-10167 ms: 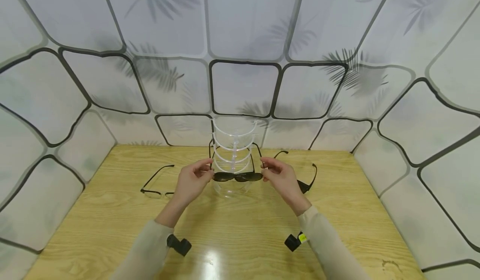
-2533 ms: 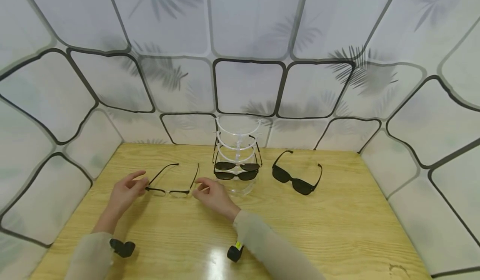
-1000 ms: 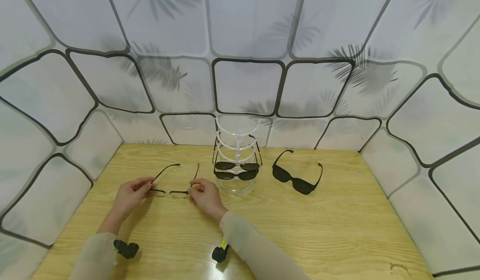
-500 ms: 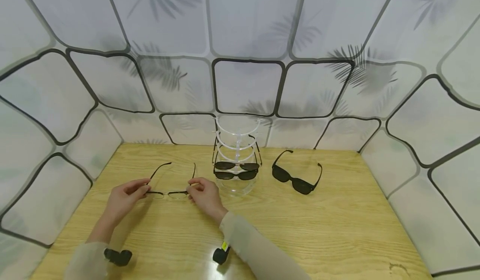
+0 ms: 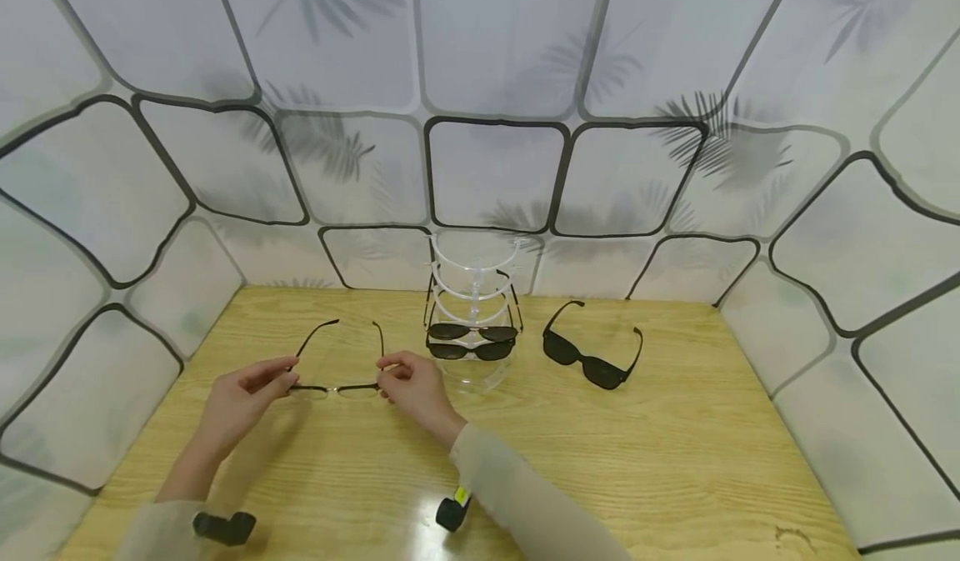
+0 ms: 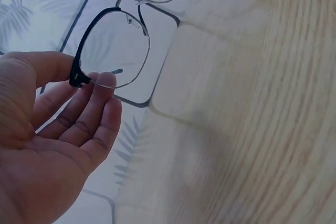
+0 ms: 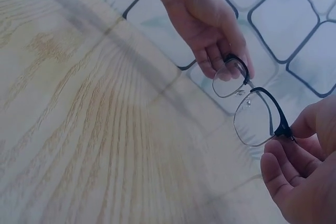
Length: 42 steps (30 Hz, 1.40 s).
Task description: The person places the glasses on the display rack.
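A pair of clear eyeglasses (image 5: pixel 356 388) with a black browline frame is held between both hands, temples spread toward the back wall. My left hand (image 5: pixel 243 398) pinches its left hinge corner between thumb and fingers. At the opposite hinge, my right hand (image 5: pixel 416 388) pinches the frame the same way. In the left wrist view the lens of the eyeglasses (image 6: pixel 118 48) stands off the wooden surface. The right wrist view has the whole front of the eyeglasses (image 7: pixel 257 116) between the two hands.
Right of the hands stands a clear tiered display stand (image 5: pixel 476 282) with two pairs of sunglasses (image 5: pixel 472 341) on its lower tiers. Further right, black sunglasses (image 5: pixel 592 361) lie on the wooden table (image 5: pixel 660 461). Patterned fabric walls (image 5: pixel 495 177) enclose the back and sides.
Ten seconds ago both hands held sunglasses at the stand. Since then they moved left, took hold of the eyeglasses at both hinges and raised them, shifting slightly left over the last second.
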Tool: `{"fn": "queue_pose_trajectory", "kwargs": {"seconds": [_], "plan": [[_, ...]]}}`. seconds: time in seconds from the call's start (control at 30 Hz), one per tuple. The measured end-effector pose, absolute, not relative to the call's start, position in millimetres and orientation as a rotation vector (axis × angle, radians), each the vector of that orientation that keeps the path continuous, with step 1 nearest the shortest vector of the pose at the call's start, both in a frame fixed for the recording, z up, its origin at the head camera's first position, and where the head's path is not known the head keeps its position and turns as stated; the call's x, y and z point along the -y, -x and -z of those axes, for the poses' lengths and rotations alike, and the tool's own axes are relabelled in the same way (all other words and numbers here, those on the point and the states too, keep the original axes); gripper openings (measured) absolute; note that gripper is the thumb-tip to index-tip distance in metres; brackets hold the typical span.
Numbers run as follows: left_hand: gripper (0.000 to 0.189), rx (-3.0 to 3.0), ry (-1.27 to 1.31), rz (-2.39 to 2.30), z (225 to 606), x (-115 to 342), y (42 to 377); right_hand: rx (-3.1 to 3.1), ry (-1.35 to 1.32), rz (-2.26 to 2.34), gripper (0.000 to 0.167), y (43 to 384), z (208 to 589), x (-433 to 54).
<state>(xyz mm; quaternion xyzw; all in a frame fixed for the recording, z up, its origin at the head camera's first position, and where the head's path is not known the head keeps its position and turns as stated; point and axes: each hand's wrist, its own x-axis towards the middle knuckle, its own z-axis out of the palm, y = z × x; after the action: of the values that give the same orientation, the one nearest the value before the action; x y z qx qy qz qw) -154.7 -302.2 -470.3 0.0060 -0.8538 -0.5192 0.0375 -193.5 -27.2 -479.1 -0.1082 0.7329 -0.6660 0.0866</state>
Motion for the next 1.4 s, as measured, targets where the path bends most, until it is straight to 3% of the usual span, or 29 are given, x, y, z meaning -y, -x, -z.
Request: {"fn": "queue_pose_trajectory", "kwargs": {"seconds": [0.9, 1.4], "plan": [[0.034, 2.549, 0.168, 1.616, 431.8, 269.2, 136.1, -2.105, 0.429, 2.045, 0.023, 172.0, 438.9, -19.0], [0.036, 2.553, 0.251, 1.691, 424.4, 242.9, 137.6, -2.156, 0.426, 2.042, 0.024, 160.7, 431.7, -52.8]]}}
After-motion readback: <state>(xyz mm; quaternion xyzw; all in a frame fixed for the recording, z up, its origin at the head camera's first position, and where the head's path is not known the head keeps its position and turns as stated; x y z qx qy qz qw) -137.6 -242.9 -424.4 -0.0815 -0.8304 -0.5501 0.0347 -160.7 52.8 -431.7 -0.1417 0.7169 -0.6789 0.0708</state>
